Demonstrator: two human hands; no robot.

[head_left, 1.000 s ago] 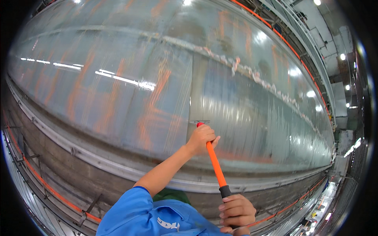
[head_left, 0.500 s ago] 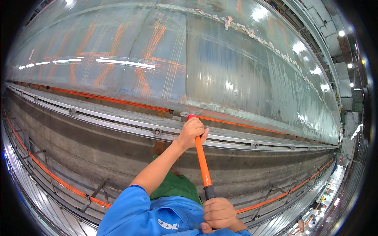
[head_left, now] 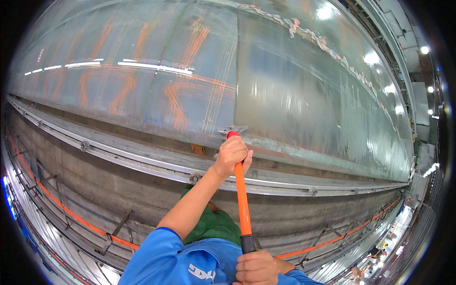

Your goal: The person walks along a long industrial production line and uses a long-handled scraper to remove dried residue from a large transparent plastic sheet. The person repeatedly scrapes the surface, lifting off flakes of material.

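A long-handled scraper (head_left: pixel 243 202) runs up from my body, with an orange shaft, a red collar and a dark grip at its lower end. My left hand (head_left: pixel 231 155) is wrapped round the shaft just below the collar. Lower down, my right hand (head_left: pixel 257 269) is closed round the dark grip. The scraper's flat metal head (head_left: pixel 232 128) lies at the lower border of a large grey-green curved panel (head_left: pixel 285 95), seemingly against it. To the left of the head, the panel carries orange markings (head_left: pixel 173 99). Its right part looks wet and streaked.
A metal rail with round fittings (head_left: pixel 142 166) runs between me and the panel. Below it lies a concrete strip (head_left: pixel 104 175), and an orange rail (head_left: pixel 71 213) passes behind. A ragged pale strip (head_left: pixel 323 42) crosses the panel's upper part. People are at the lower right.
The scraper's head has moved up from the panel's lower edge onto its surface, both hands still on the tool. The orange strip under the edge no longer shows.
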